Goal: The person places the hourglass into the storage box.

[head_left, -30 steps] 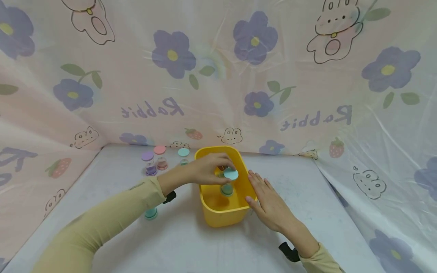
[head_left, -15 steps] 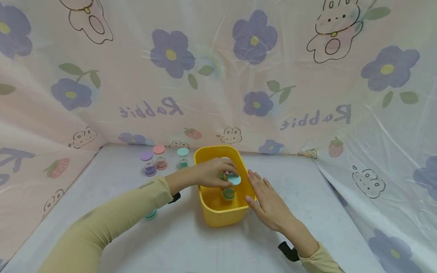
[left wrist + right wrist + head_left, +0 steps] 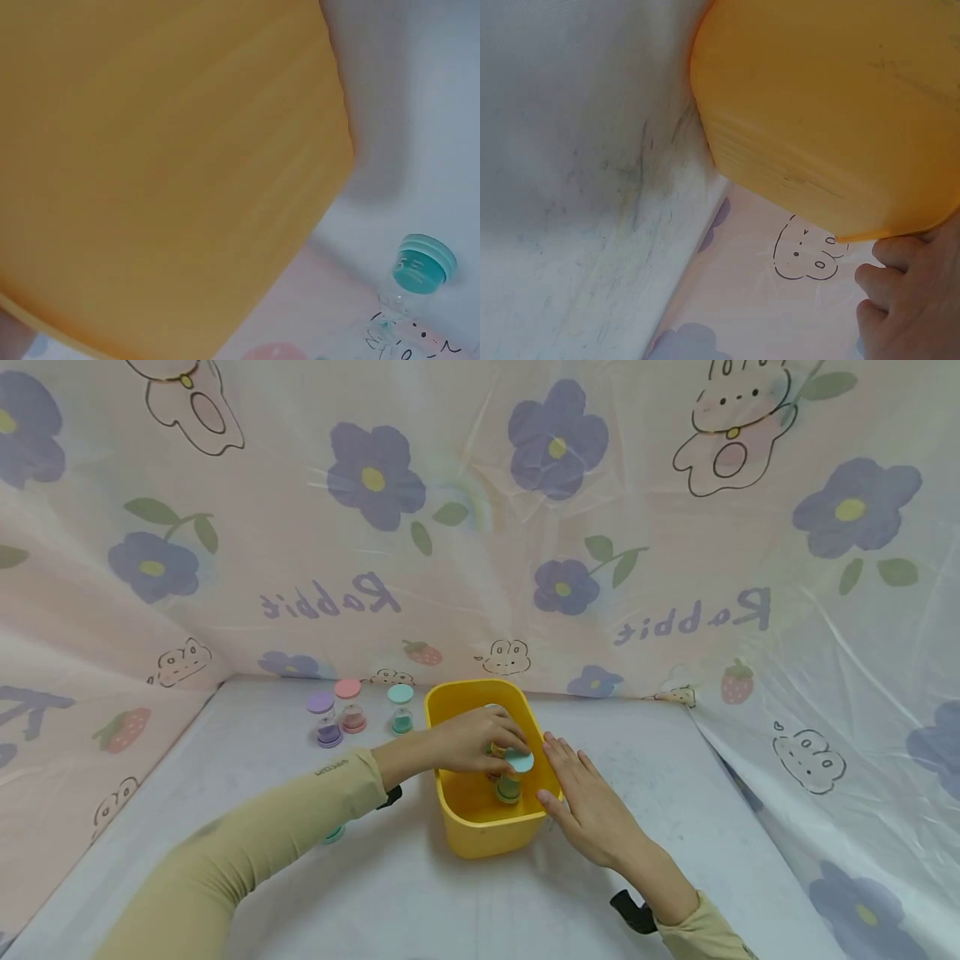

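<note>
Inside the yellow bin point(image 3: 495, 841), my left hand point(image 3: 477, 741) grips a sand timer point(image 3: 519, 762) with a pale blue top and green sand at its lower end. The timer stands nearly upright, low in the bin, and my fingers hide part of it. Other timers in the bin show only as bits of colour around that hand. My right hand point(image 3: 592, 810) lies with straight fingers along the bin's right rim. From the right wrist view, its fingers point(image 3: 881, 285) are beside the bin's wall point(image 3: 817, 112).
Left of the bin stand a purple sand timer point(image 3: 321, 703), a pink one point(image 3: 348, 688) and a teal one point(image 3: 401, 695). Another teal timer point(image 3: 334, 835) is mostly hidden behind the left sleeve point(image 3: 255, 835). A patterned sheet point(image 3: 465, 527) hangs behind the white table point(image 3: 375, 902).
My left hand has moved the green-sand timer slightly to the right and toward me inside the bin. The right hand has stayed on the rim.
</note>
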